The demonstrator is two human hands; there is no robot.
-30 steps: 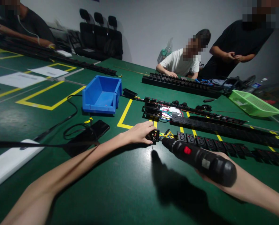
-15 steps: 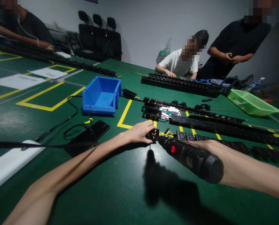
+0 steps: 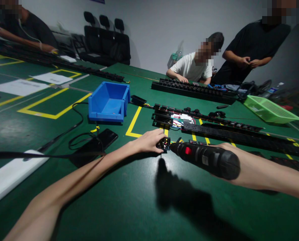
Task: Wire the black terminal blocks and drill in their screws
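My left hand (image 3: 152, 141) is closed around a small black electrical module (image 3: 166, 144), fingers on its far side and thumb on its near side. Metal parts show inside the module's end. In my right hand (image 3: 223, 151) is a black power screwdriver (image 3: 204, 159) with a red switch, lying nearly level. Its tip points left at the module; whether the two touch I cannot tell. The tool hides most of my right hand's fingers. Behind the tool, yellow wires and a row of black sockets are largely covered.
A blue bin (image 3: 109, 103) stands beyond my left forearm, near a black phone (image 3: 108, 135) and its cable. Long black strips (image 3: 230, 135) with exposed wires lie beyond my hands. A green basket (image 3: 270, 109) sits at right. Three people (image 3: 194, 68) are around the table.
The screwdriver's rear end has swung up and away from me, so the tool lies more level and covers more of the sockets. My left hand stays on the module.
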